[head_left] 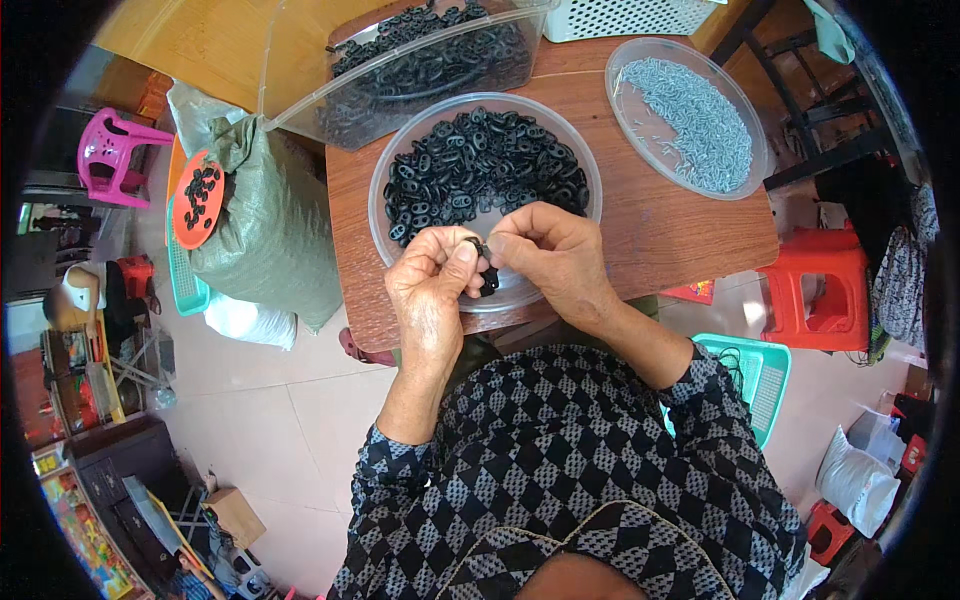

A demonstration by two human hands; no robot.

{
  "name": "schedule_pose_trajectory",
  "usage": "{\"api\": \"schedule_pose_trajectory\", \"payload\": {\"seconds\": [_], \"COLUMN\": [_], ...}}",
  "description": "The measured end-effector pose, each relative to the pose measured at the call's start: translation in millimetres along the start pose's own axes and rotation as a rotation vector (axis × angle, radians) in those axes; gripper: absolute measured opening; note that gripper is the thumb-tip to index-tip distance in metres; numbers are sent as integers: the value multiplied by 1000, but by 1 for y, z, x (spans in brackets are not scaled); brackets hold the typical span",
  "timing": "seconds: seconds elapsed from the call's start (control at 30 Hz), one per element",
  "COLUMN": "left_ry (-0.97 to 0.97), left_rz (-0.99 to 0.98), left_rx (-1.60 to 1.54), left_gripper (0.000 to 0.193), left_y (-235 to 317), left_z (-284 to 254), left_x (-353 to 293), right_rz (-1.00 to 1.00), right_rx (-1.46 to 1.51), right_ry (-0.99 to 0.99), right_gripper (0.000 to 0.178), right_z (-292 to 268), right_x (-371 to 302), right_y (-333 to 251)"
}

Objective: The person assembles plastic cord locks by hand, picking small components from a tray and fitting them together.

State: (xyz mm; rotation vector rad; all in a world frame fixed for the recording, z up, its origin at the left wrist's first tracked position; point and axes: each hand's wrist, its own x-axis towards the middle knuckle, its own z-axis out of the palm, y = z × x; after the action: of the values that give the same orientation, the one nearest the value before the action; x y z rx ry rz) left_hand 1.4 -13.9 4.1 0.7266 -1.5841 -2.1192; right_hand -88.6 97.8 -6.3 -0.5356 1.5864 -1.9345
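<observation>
Over the near rim of a round clear tray (pixel 594 190), my two hands meet. My left hand (pixel 435 275) is closed on a small black plastic piece (pixel 487 280), which shows below its fingertips. Thumb and forefinger of my right hand (pixel 552 255) are pinched together at the top of that piece; whatever they hold is too small to make out. Many black oval pieces with two holes (pixel 480 160) fill the tray's far part. Off to the right, a round clear dish (pixel 622 125) holds a heap of small silvery pins or screws (pixel 695 125).
A clear bin (pixel 300 115) of black parts and a white perforated basket (pixel 640 18) stand at the table's (pixel 660 235) far side. Left is a full green sack (pixel 280 220) with an orange plate (pixel 190 235) on it. A red stool (pixel 820 290) and a turquoise basket (pixel 765 400) stand right.
</observation>
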Motion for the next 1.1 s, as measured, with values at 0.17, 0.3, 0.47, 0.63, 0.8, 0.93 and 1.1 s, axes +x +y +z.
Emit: {"api": "schedule_pose_trajectory", "payload": {"seconds": [0.17, 0.3, 0.47, 0.63, 0.8, 0.93, 1.1], "left_ry": [-10, -14, -17, -15, -6, 31, 66], "left_rz": [-3, -5, 1, -2, 32, 44, 106], "left_rx": [-12, -22, 5, 20, 42, 63, 63], "left_gripper": [6, 6, 6, 7, 7, 7, 5], "left_y": [-1, 1, 0, 0, -1, -1, -5], "left_z": [0, -1, -1, 0, 0, 5, 7], "left_x": [1, 1, 1, 0, -1, -3, -5], "right_rz": [-6, -21, -12, -14, -11, -44, -54], "right_rx": [-16, -24, -15, -42, -48, -84, -156], "right_ry": [-10, -13, -18, -28, -30, -39, -78], "right_gripper": [7, 7, 6, 6, 6, 7, 7], "right_z": [-1, 1, 0, 0, 1, 2, 1], "right_x": [1, 1, 0, 0, 0, -1, -2], "right_y": [0, -1, -1, -1, 2, 1, 0]}}
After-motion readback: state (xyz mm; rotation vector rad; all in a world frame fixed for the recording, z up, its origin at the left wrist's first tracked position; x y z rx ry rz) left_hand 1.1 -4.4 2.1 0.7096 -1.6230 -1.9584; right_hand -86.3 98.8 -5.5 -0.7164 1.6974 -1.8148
